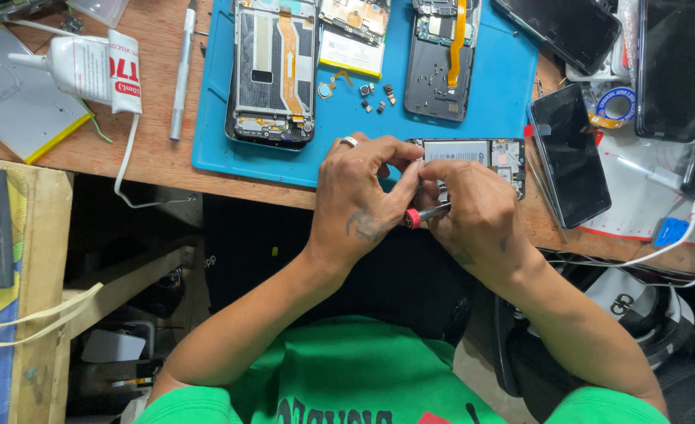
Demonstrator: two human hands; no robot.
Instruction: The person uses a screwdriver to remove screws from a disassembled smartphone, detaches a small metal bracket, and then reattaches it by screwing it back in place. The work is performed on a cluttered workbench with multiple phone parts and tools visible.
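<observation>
The opened phone point(473, 157) lies at the near edge of the bench point(159, 149), half on the blue mat point(214, 149), hemmed by a dark screen point(571, 153) beside it. Its back is off, battery and board bared. The left hand point(361, 200) clenches its edge; the right hand point(473, 212) grips a red-collared screwdriver point(426, 213).

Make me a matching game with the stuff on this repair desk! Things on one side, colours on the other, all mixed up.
Things:
1. rubber work mat
2. squeezable glue tube
3. slim pen-shaped metal tool
4. tip of the small screwdriver between the left hand and right hand

Colours:
a. silver
b. red
c. blue
d. white

Pairs: 1-c, 2-d, 3-a, 4-b
</observation>
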